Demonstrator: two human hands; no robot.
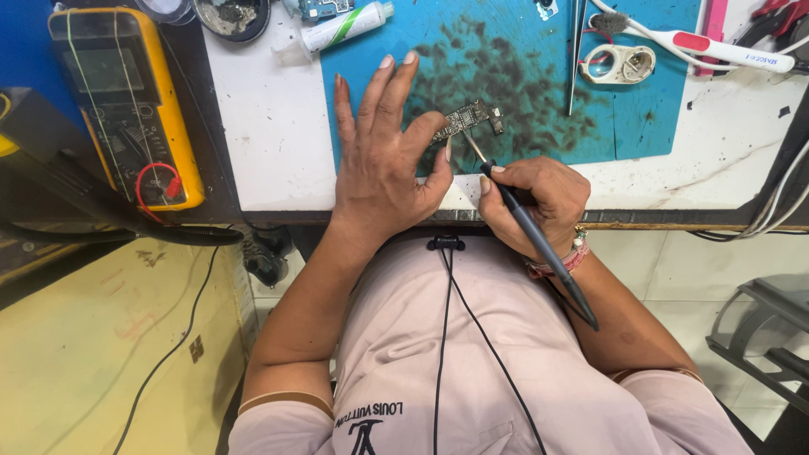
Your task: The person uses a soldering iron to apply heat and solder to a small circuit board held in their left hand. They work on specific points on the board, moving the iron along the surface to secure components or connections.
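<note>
A yellow multimeter (126,101) sits well to the left of the left hand (383,160), whose fingers (396,84) are spread open over a stained blue work mat (522,93) on the white table (270,126), its thumb and forefinger pinning the near edge of a small circuit board (468,120). Just right of them, the right hand (535,202) has its fingers closed around a dark soldering iron (539,244), the tip touching the board's lower edge. Farther right lie thin tweezers (575,59), a double-lens loupe (618,64) and a white toothbrush (699,44).
</note>
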